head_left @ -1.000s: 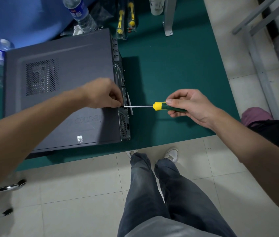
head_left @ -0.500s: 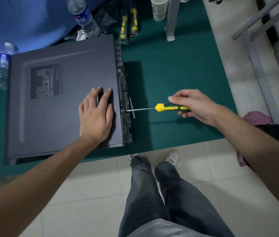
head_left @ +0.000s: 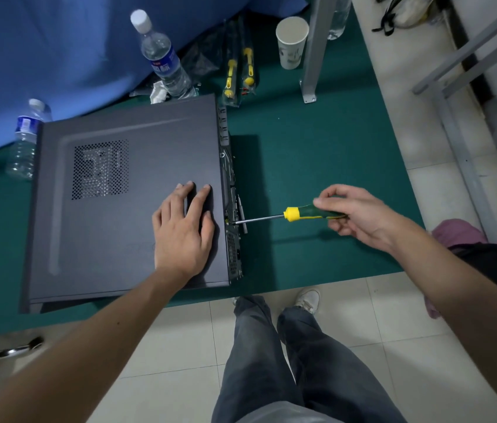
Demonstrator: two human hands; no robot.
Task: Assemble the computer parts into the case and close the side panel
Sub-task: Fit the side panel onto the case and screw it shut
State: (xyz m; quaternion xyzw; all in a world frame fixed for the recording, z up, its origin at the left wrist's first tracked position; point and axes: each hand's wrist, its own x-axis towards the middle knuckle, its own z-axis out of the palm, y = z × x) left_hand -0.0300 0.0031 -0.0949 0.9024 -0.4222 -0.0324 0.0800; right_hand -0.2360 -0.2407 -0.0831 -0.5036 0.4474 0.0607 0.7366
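Lying flat on its side on the green table mat, the computer case has its long axis running left to right, with the closed side panel facing up and the rear port edge turned toward the person's right. The left hand rests palm down on the panel near that rear edge, fingers straight and spread. The right hand grips the green-and-yellow handle of a screwdriver, fingers curled round it; the shaft lies nearly level, pointing left, its tip against the case's rear edge. Beyond the case stand two water bottles, a paper cup whose contents cannot be seen, and two packaged screwdrivers.
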